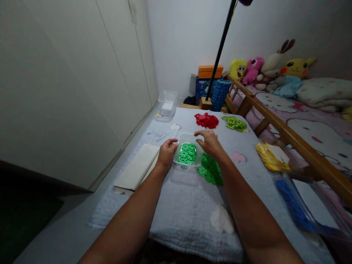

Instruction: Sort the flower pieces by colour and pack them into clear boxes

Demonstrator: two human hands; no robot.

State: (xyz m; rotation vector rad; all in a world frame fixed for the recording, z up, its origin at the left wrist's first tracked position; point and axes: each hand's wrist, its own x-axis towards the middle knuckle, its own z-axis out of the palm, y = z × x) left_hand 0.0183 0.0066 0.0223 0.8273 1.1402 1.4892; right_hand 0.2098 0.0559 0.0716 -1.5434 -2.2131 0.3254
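Observation:
A clear plastic box (184,138) sits on the pale blue blanket (187,205) and holds several dark green foam pieces (187,153). My left hand (167,151) curls against the box's left rim, thumb on its edge. My right hand (210,142) rests on the right rim with the fingers bent over the top. A loose heap of the same green pieces (211,169) lies just right of the box, partly under my right wrist.
A red pile (206,120) and a light green pile (234,123) lie farther back. Yellow pieces (271,158) and blue pieces (294,205) sit in bags at right. A white folded sheet (137,165), an empty clear tub (167,100), a wooden bed rail (291,137), plush toys (272,66).

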